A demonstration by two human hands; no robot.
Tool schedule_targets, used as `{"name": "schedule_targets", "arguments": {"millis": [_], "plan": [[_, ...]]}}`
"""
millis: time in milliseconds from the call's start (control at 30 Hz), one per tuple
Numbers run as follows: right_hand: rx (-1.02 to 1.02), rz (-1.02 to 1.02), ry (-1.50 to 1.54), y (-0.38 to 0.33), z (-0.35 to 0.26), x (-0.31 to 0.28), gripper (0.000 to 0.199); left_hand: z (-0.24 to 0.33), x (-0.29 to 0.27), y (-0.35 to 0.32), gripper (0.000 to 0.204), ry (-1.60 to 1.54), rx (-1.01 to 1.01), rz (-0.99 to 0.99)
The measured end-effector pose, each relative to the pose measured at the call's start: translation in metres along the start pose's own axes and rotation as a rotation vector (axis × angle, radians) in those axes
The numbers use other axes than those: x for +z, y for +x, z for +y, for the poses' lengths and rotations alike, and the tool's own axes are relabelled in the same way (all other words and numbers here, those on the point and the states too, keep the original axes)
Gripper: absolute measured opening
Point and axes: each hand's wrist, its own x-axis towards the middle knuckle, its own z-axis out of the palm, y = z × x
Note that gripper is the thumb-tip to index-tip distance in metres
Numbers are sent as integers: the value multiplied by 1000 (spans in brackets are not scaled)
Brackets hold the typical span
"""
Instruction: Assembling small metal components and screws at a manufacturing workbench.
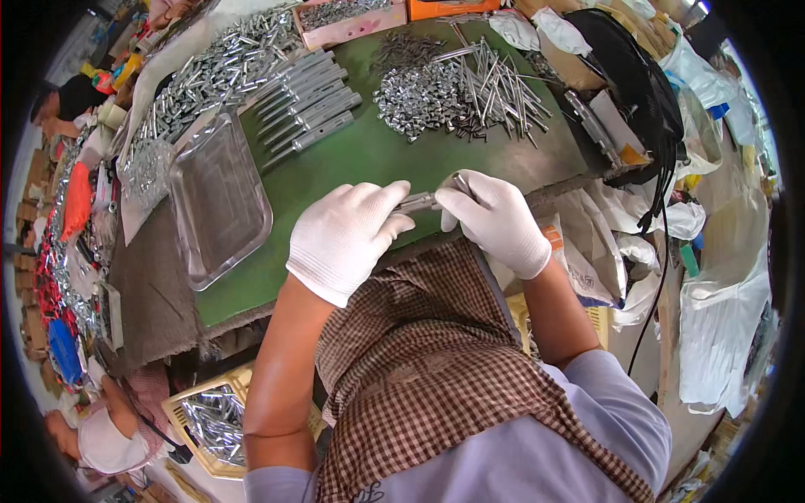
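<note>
At the far left edge another person (59, 105) is cut off by the dark rim, and the clutter beside them is too bent and small to make out. One clear plastic tray (220, 197) lies on the green table (352, 159), with a loose heap of metal pins (210, 75) above it, too many to count. Beside the tray lies a row of about eight grey metal rods (306, 105). The left hand (344, 235), in a white glove, is closed around one end of a small metal part (419, 201); its fingers hide most of that end. The part sits between both hands, just over the table's near edge. The right hand (495, 218), also gloved, pinches the other end. Behind it lies one pile of small shiny pieces (428, 96) crossed by long thin nails (503, 75), uncountable. A yellow basket (214, 419) of metal parts shows at the lower left.
</note>
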Motion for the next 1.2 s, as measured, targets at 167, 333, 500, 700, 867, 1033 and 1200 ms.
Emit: {"name": "schedule_targets", "arguments": {"millis": [167,333,500,700,867,1033,1200], "plan": [[-45,52,-78,1,2,2,19,0,3,-5,35,-83,-86,-20],[-183,74,-113,3,1,3,18,-1,10,-4,36,-197,-62,84],[-242,78,-193,14,8,-4,20,3,12,-4,27,-116,-123,40],[-637,469,-963,98,1,-44,15,16,26,-8,17,116,-179,-102],[-511,299,-1285,167,-9,-56,17,20,26,-5,17,138,-231,-134],[-620,280,-1291,169,-7,-55,16,18,27,-3,17,112,-239,-166],[-565,78,-850,88,-10,-37,20,18,24,-1,18,99,-269,-214]]}}
